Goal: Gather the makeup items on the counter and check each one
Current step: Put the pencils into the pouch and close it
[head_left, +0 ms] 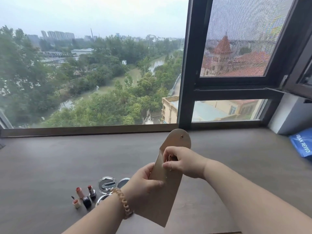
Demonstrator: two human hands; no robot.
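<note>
Tan leather pouch (166, 188) with a round snap flap is held upright above the dark table (50, 166), near its front edge. The left hand (143, 184) grips the pouch's lower side, thumb pressed on its face, a beaded bracelet (124, 203) on the wrist. The right hand (182, 162) has its fingers pinched at the pouch's open mouth; what they hold cannot be told. Left of the pouch on the table stand two uncapped lipsticks (86, 191), a black cap (87, 201) and round mirrored compacts (107, 184). A blue bag (302, 142) lies at far right under the window (94, 65).
</note>
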